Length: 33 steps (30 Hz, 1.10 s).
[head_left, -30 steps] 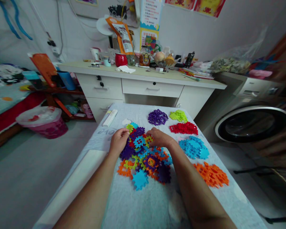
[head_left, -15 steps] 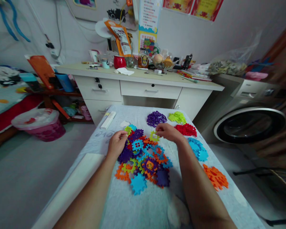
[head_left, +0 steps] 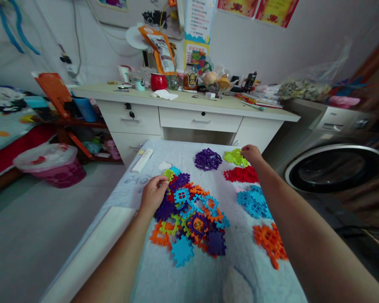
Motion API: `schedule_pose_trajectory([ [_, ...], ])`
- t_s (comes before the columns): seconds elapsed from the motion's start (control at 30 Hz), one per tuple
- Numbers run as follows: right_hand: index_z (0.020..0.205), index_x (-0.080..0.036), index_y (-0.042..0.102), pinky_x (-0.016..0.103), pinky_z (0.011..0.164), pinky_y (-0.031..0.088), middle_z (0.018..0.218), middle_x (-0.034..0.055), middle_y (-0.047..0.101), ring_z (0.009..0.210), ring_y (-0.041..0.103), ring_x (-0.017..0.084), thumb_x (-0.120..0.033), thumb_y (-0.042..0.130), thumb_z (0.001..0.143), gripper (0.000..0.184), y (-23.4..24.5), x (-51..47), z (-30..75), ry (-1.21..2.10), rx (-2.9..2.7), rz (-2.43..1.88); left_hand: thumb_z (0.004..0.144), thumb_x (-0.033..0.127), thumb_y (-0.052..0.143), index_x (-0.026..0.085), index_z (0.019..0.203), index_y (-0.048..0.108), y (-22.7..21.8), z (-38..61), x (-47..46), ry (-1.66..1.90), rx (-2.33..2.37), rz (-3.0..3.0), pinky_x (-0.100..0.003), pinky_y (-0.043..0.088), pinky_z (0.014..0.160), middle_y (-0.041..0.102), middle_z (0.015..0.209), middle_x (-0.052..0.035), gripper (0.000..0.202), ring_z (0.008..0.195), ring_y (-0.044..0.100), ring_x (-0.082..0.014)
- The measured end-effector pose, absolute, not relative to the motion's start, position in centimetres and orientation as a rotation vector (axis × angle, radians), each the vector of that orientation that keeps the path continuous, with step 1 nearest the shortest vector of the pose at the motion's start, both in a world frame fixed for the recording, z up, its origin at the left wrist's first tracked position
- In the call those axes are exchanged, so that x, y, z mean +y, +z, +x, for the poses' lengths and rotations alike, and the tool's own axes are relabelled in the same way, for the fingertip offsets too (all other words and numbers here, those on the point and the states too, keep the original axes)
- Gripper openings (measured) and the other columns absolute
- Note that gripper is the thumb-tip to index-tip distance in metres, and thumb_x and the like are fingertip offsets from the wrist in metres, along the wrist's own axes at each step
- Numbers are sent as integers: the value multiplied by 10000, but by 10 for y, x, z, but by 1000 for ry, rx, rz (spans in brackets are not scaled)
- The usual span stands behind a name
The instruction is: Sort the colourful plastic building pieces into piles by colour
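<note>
A mixed heap of coloured plastic puzzle tiles (head_left: 191, 212) lies in the middle of the cloth-covered table (head_left: 177, 277). My left hand (head_left: 153, 194) rests at the heap's left edge, fingers curled on a tile there. My right hand (head_left: 252, 154) reaches to the far right and touches the lime-green pile (head_left: 235, 157); its fingers are bent over the pile's edge. Sorted piles sit around it: purple (head_left: 207, 159), red (head_left: 241, 174), blue (head_left: 254, 202) and orange (head_left: 270, 240).
A white tube-shaped box (head_left: 142, 160) lies at the table's far left corner. Beyond stands a cluttered white desk (head_left: 189, 110). A washing machine (head_left: 333, 164) is at the right, a pink lined bin (head_left: 49, 163) on the floor at the left.
My right hand has lifted a lime-green tile from the mixed heap and carried it to the far right, onto the lime-green pile. My left hand has stayed at the heap's left edge.
</note>
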State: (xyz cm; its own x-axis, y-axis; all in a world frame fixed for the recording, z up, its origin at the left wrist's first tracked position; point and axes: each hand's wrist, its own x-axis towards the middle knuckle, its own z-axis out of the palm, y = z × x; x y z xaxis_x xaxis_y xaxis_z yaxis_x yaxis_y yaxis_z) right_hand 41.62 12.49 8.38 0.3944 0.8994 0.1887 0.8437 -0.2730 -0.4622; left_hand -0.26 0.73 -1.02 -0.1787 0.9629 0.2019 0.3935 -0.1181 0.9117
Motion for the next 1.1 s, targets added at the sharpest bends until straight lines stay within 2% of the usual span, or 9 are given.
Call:
schedule_pose_trajectory([
  [0.3,964,-154,740,231,698,470,848,77,725,765,666,168,-107,653,741,245,68,136,426,45,-1754,-2405,762,400,580,209,911,709,-6,-2,5,1283,1617,1508,-338,497,812,734,919,-51,274,844,656,-215],
  [0.4,966,-153,745,247,772,479,952,111,732,884,681,201,-82,635,753,250,65,136,424,5,-1764,-2431,762,404,583,211,915,709,-7,-3,6,1279,1613,1512,-333,498,804,734,916,-48,277,843,655,-214],
  [0.53,1062,-111,721,285,833,480,1083,187,710,997,673,249,-55,604,775,315,64,133,420,-56,-1749,-2478,767,407,577,206,925,705,-8,-3,6,1271,1611,1506,-342,495,815,733,938,-54,286,835,654,-213],
  [0.67,1071,-121,721,283,839,469,1117,186,704,1029,663,249,-80,568,816,300,70,126,413,-68,-1786,-2473,767,406,570,204,917,704,-9,-3,7,1278,1609,1525,-345,492,822,732,949,-58,286,853,652,-216],
  [0.83,1026,-156,750,251,800,466,1055,126,733,953,677,210,-76,550,815,301,84,117,418,-34,-1735,-2393,759,413,569,204,913,705,-10,-4,7,1293,1594,1531,-335,496,803,730,927,-56,293,835,647,-210],
  [0.97,1011,-128,761,257,726,477,942,128,743,810,676,195,-85,566,807,285,94,114,438,20,-1563,-2393,759,419,575,208,914,704,-11,-4,7,1306,1580,1521,-333,497,809,731,926,-54,292,840,652,-210],
  [1.1,783,-143,778,256,650,475,706,83,710,662,641,174,-69,608,761,187,94,114,449,128,-1648,-2390,758,413,578,204,923,701,-12,-3,8,1300,1577,1515,-334,500,820,730,933,-57,294,864,659,-215],
])
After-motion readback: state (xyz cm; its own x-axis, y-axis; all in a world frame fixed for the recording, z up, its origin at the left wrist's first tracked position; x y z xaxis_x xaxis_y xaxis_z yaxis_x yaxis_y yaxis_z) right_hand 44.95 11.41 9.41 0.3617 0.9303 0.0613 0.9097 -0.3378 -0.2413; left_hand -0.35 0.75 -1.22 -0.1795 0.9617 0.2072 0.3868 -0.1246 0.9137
